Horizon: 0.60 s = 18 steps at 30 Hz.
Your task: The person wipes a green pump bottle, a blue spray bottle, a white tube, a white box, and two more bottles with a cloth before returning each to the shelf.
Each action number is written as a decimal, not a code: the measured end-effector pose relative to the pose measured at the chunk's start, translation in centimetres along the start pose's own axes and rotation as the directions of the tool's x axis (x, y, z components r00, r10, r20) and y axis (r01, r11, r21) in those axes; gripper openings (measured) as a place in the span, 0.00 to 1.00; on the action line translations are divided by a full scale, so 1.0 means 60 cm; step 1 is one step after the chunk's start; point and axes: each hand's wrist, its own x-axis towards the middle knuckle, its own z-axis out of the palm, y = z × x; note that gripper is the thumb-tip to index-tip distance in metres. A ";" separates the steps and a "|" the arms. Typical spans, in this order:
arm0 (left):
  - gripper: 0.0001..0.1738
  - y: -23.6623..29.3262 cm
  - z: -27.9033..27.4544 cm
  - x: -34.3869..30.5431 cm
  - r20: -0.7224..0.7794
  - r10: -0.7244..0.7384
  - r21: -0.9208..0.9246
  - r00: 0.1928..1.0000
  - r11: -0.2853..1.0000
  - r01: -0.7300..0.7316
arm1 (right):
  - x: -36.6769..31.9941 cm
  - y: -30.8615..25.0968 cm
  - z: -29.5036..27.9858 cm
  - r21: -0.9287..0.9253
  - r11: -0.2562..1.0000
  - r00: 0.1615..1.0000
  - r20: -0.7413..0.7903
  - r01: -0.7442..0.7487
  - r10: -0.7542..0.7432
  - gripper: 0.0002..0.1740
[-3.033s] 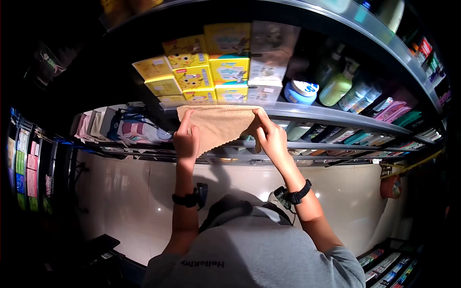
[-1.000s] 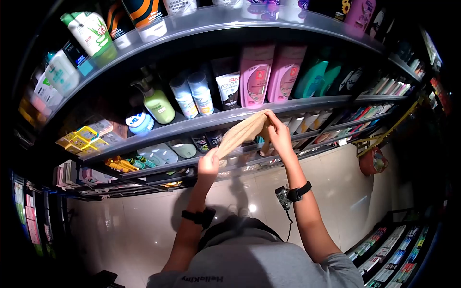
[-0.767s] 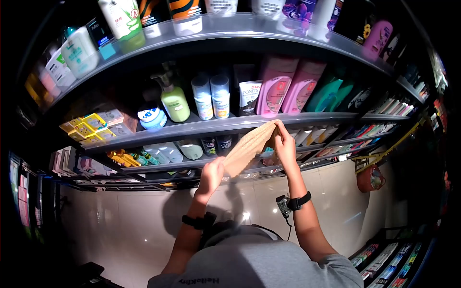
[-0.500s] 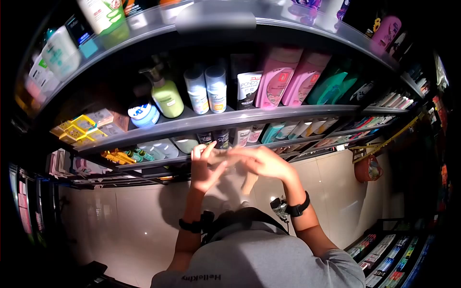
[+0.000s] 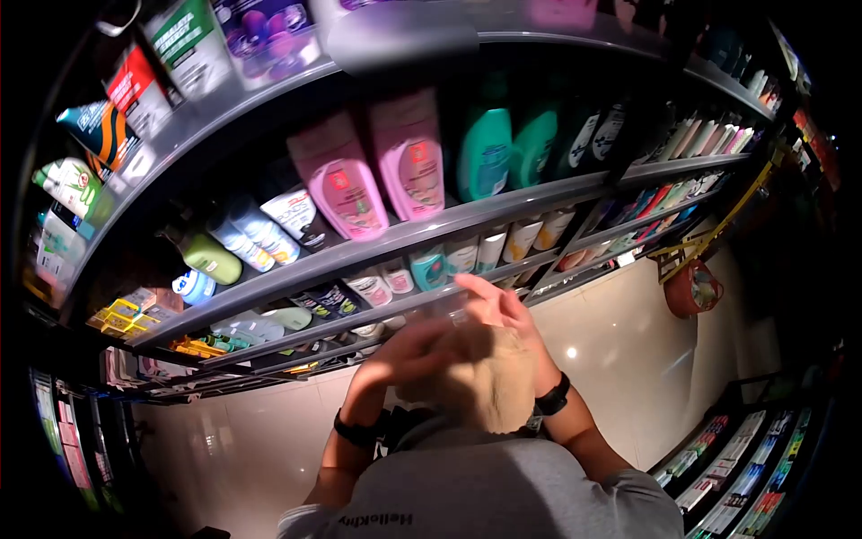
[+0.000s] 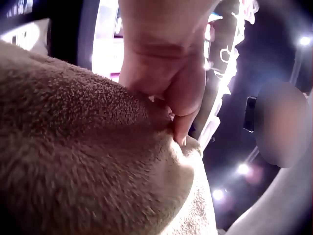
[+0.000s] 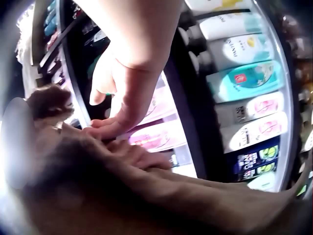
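Shop shelves are filling the upper part of the head view, and two pink bottles are standing on one of them at 12 o'clock, with green bottles just beside them at 1 o'clock. Pale shiny floor is showing at 3 o'clock.

Below the shelves, a beige cloth is sitting bunched between the two hands, close to the camera and just above the grey shirt. The left hand is holding the cloth from 9 o'clock; in the left wrist view its fingers are curling and pinching a fold of the soft fabric. The right hand is lying on the cloth at 12 o'clock. In the right wrist view its fingers are staying mostly straight and together, pressing flat on the fabric, with the thumb standing apart. A black band is sitting on the right wrist at 3 o'clock from the cloth.
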 end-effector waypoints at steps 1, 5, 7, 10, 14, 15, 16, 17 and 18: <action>0.14 0.009 0.030 0.030 -0.074 0.028 -0.003 0.997 1.000 -0.029 | 0.001 -0.013 0.008 -0.056 0.998 0.966 -0.255 0.029 -0.043 0.29; 0.10 0.027 0.107 0.150 -0.265 0.026 0.135 0.964 0.991 0.011 | -0.113 -0.096 -0.047 -0.977 -0.005 0.976 -0.214 -0.214 -0.032 0.25; 0.08 0.031 0.153 0.223 -0.366 0.116 0.360 0.923 0.933 0.025 | -0.117 -0.162 0.020 -0.877 -0.198 0.890 -0.454 -0.437 0.046 0.25; 0.08 0.029 0.181 0.263 -0.437 0.070 0.446 0.897 0.883 0.149 | -0.194 -0.190 -0.050 -0.912 0.286 0.949 -0.315 -0.295 -0.022 0.18; 0.08 0.019 0.190 0.291 -0.492 0.068 0.506 0.868 0.833 0.222 | -0.175 -0.232 0.026 -0.943 0.245 0.969 -0.242 -0.225 -0.042 0.32; 0.08 0.014 0.191 0.297 -0.492 0.117 0.514 0.863 0.839 0.179 | -0.161 -0.238 0.048 -0.984 0.177 0.997 -0.041 -0.029 -0.069 0.33; 0.08 0.014 0.194 0.301 -0.505 0.113 0.516 0.856 0.834 0.195 | -0.170 -0.236 0.036 -0.981 0.191 0.998 -0.034 -0.022 -0.057 0.33; 0.08 0.018 0.198 0.306 -0.532 0.119 0.523 0.838 0.825 0.215 | -0.189 -0.228 0.017 -0.987 0.152 0.990 -0.073 -0.054 -0.123 0.34; 0.08 0.027 0.200 0.310 -0.555 0.129 0.530 0.822 0.816 0.230 | -0.194 -0.225 0.016 -0.990 0.110 0.975 -0.109 -0.089 -0.191 0.35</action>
